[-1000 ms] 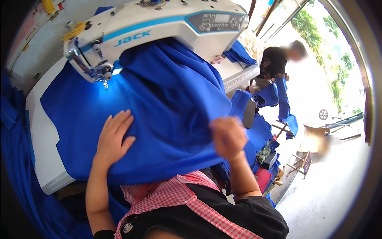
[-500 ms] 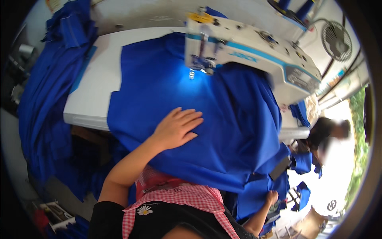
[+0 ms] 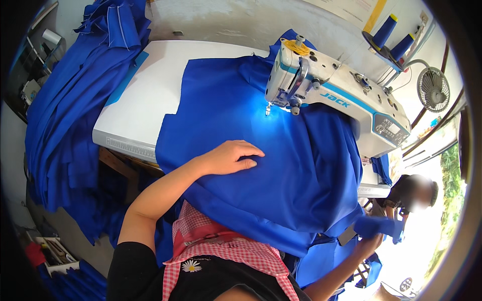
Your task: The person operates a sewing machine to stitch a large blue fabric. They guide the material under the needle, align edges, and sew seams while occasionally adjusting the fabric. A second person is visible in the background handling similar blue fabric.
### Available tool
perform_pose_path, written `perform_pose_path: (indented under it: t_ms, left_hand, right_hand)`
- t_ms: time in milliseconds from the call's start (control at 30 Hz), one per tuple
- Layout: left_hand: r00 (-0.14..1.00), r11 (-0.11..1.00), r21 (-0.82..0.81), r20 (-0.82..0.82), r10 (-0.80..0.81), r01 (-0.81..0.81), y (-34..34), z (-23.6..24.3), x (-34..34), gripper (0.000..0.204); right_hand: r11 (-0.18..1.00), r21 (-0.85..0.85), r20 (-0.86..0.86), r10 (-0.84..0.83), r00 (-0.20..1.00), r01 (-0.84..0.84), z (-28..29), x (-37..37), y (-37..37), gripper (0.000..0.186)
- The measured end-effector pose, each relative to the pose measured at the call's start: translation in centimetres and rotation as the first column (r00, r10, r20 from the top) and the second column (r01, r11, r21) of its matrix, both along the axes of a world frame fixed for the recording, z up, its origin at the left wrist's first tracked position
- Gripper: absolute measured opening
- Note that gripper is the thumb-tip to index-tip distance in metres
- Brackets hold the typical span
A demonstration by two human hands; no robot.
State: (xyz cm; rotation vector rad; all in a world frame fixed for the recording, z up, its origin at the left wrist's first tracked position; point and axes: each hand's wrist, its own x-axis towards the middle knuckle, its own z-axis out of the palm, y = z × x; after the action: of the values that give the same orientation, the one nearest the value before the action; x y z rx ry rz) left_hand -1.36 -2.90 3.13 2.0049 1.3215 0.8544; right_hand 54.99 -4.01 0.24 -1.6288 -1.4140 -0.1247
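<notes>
A large piece of blue fabric [image 3: 221, 110] lies spread over the white sewing table and hangs over its front edge toward my lap. My left hand [image 3: 236, 156] lies on it palm down, fingers together and stretched out, gripping nothing. The sewing machine [image 3: 326, 95] stands over the cloth, its lit needle area [image 3: 268, 110] above the fabric ahead of my left hand. Out to the lower right, my right hand [image 3: 370, 244] is closed on a small blue fabric piece [image 3: 374, 227], raised and blurred by motion.
Long blue pieces [image 3: 65, 125] hang in a thick bundle at the left. Blue thread cones [image 3: 384, 31] and a small fan [image 3: 433, 89] stand beyond the machine. A tray of tools [image 3: 59, 253] sits low left. Another person [image 3: 409, 195] is at the right.
My right hand has lifted up and to the right, bringing up the small blue piece. My left hand stays on the large fabric. The view has shifted, so the machine appears farther right and lower.
</notes>
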Motion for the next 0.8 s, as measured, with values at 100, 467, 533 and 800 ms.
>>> perform_pose_path:
  t_ms: [100, 467, 533, 800]
  left_hand:
    - [0.886, 0.965, -0.259, 0.456, 0.082, 0.044, 1.3, -1.3, -2.3, 0.029]
    - [0.634, 0.949, -0.299, 0.717, 0.289, -0.095, 0.8, -0.3, -4.5, 0.063]
    - [0.729, 0.956, -0.289, 0.642, 0.238, -0.057, 0.7, -0.9, -4.9, 0.051]
    - [0.662, 0.874, -0.478, 0.63, 0.407, -0.083, 4.0, 0.6, -6.2, 0.041]
  right_hand:
    - [0.931, 0.081, -0.073, 0.363, 0.929, -0.357, 3.7, -17.3, 1.3, 0.029]
    - [0.343, -0.214, 0.11, 0.939, 0.326, -0.915, 2.7, -38.4, 7.2, 0.024]
    - [0.385, -0.282, 0.075, 0.922, 0.38, -0.879, 2.5, -38.1, 7.5, 0.03]
    - [0.318, -0.484, 0.041, 0.939, 0.341, -0.815, 3.4, -37.9, 8.7, 0.034]
